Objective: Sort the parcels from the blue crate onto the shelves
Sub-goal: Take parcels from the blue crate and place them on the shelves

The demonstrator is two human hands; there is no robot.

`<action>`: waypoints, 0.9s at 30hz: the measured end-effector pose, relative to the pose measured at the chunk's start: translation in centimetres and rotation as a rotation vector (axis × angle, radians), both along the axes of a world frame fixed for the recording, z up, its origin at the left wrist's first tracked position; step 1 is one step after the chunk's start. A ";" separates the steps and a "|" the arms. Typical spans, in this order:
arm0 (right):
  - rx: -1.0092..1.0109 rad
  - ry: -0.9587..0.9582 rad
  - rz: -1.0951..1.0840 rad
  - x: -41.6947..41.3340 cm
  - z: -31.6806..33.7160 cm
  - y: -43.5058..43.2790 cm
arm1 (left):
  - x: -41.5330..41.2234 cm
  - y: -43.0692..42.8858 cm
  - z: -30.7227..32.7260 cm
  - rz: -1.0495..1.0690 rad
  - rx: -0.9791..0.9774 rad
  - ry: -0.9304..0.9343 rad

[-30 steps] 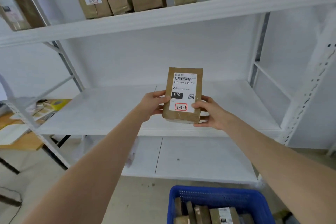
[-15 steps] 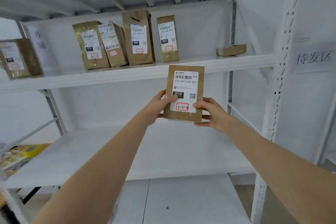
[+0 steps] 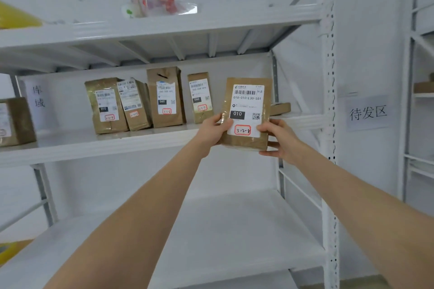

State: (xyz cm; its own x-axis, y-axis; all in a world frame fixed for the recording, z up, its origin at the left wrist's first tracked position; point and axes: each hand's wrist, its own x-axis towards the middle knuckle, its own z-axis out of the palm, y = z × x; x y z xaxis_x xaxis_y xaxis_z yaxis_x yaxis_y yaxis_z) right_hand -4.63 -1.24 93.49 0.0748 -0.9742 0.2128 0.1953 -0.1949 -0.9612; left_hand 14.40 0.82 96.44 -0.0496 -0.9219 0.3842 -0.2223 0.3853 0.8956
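- I grip the parcel (image 3: 246, 112) upright with my left hand (image 3: 212, 130) and right hand (image 3: 280, 139), fingers curled around its lower edges.
- Parcel position: before the middle shelf (image 3: 94, 145), right of four standing parcels (image 3: 150, 103).

Both arms outstretched, left hand (image 3: 214, 131), right hand (image 3: 281, 140) gripping

brown parcel (image 3: 247, 112), white label (image 3: 246, 110), white shelves (image 3: 141, 143)

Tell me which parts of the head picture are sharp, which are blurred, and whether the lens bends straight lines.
Head view: the label on the held parcel is sharp; the standing parcels behind are softer, small print unreadable; the plastic bag on top is blurred; the upright curves slightly from the wide lens.
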 end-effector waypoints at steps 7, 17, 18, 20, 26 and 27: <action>-0.095 0.006 -0.023 -2.0 4.6 -3.0 | -2.6 -2.6 4.3 0.097 -0.114 -0.047; -0.279 0.146 -0.056 -2.9 6.3 -7.2 | -4.9 -5.2 6.6 0.306 -0.199 -0.122; -0.291 0.151 -0.067 -2.7 6.3 -7.7 | -4.9 -5.4 6.9 0.321 -0.202 -0.120; -0.314 0.163 -0.094 -2.3 6.4 -8.6 | -5.0 -6.0 7.5 0.372 -0.223 -0.151; -0.351 0.215 -0.171 -0.7 6.2 -11.7 | -5.0 -7.7 8.6 0.450 -0.248 -0.253; -0.364 0.249 -0.195 -0.4 6.2 -12.0 | -4.8 -8.1 8.7 0.464 -0.251 -0.275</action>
